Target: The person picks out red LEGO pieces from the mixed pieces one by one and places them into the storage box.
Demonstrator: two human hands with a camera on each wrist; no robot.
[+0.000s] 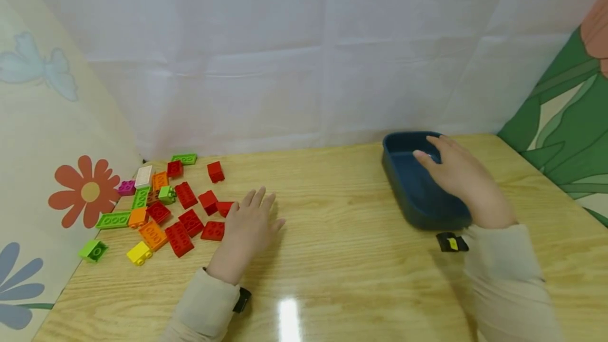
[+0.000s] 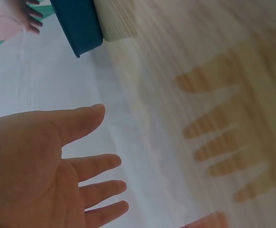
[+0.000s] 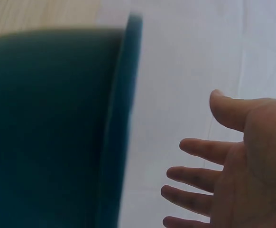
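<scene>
My left hand [image 1: 249, 224] hovers palm down above the table, fingers spread, just right of a loose group of red bricks [image 1: 191, 222]. Nothing is in it; the left wrist view shows the bare palm [image 2: 29, 161] and straight fingers. Over the dark blue bin [image 1: 396, 183] my right hand [image 1: 458, 170] is held with fingers extended and thumb apart. In the right wrist view that palm [image 3: 256, 166] is bare, with a gap between the fingertips and the bin's rim. The forearm hides the bin's right side; the visible part of its floor holds nothing.
Orange bricks [image 1: 153, 235], green bricks [image 1: 114, 220], a yellow brick [image 1: 140, 253], a white brick [image 1: 144, 177] and a magenta brick [image 1: 126, 188] lie at the table's left. A white cloth [image 1: 285, 67] hangs behind. Printed panels flank both sides.
</scene>
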